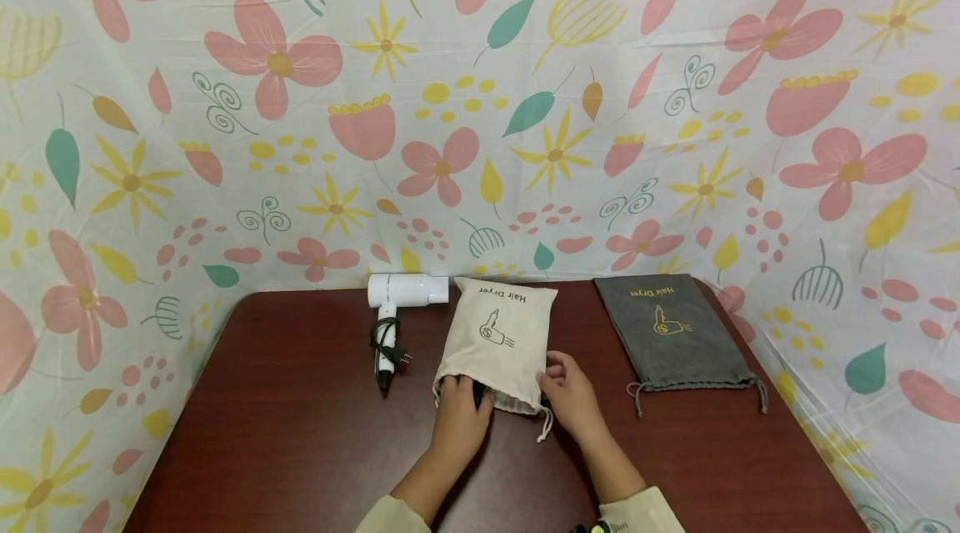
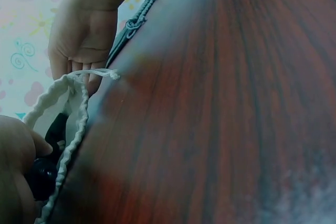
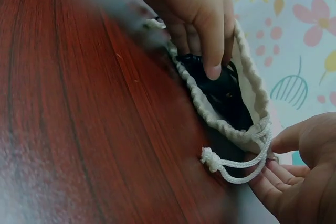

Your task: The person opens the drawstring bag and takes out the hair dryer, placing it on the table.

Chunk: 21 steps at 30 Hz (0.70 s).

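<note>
A cream drawstring bag [image 1: 497, 333] printed "Hair Dryer" lies on the table, its gathered mouth toward me. My left hand [image 1: 459, 424] reaches into that mouth. Inside, its thumb and fingers grip a black object with a black cord [image 3: 223, 90], most of which the cloth hides; its exact kind cannot be told. At the bag's right edge, my right hand [image 1: 572, 395] pinches the cloth between thumb and fingers, close to the knotted white drawstring [image 3: 212, 160]. The left wrist view also shows black parts [image 2: 43, 178] beside the left thumb.
Left of the bag lies a white hair dryer [image 1: 408, 289], its black cord [image 1: 385, 339] bundled around the handle. A grey drawstring bag [image 1: 671, 341], also printed "Hair Dryer", lies flat at the right. Floral cloth [image 1: 480, 99] hangs behind the dark red-brown table [image 1: 285, 433].
</note>
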Each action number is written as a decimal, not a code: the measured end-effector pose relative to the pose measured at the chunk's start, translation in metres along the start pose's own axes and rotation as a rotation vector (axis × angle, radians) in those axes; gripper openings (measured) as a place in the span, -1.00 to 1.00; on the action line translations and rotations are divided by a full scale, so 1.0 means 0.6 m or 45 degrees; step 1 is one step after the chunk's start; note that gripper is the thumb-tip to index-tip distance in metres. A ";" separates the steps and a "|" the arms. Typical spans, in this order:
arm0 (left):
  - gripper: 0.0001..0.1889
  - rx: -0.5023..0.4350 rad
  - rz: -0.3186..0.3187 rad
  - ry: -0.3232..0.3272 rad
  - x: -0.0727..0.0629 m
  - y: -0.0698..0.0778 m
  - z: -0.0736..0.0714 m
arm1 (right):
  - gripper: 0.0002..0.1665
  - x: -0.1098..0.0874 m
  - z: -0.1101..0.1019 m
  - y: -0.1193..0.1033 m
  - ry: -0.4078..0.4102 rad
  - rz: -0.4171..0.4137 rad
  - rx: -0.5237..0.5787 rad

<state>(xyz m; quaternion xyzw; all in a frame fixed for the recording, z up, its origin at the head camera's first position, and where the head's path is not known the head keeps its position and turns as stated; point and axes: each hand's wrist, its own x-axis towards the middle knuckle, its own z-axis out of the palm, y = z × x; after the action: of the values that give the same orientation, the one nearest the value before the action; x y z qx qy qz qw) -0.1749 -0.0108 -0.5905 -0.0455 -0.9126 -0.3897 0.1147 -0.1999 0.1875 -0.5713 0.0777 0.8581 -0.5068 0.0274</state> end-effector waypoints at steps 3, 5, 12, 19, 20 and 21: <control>-0.51 0.028 0.008 0.038 0.004 -0.002 0.002 | -0.38 -0.001 0.002 -0.001 -0.014 0.016 0.023; -0.52 0.048 0.014 0.057 0.007 -0.004 0.004 | -0.38 -0.003 0.004 -0.003 -0.021 0.022 0.037; -0.56 0.112 0.033 0.103 0.018 -0.009 0.006 | -0.39 -0.010 0.008 -0.010 -0.042 0.025 0.074; -0.57 0.184 0.041 0.161 0.026 -0.015 0.012 | -0.43 -0.016 0.010 -0.013 -0.050 0.019 0.106; -0.57 0.185 0.038 0.165 0.026 -0.015 0.012 | -0.44 -0.016 0.010 -0.013 -0.048 0.018 0.109; -0.57 0.181 0.033 0.167 0.027 -0.016 0.012 | -0.44 -0.016 0.010 -0.013 -0.046 0.018 0.111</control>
<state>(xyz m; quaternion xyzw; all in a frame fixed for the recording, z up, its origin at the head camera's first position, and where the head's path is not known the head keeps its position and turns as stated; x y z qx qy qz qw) -0.1935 -0.0123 -0.5980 -0.0233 -0.9279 -0.3245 0.1821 -0.1921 0.1775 -0.5663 0.0756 0.8341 -0.5447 0.0430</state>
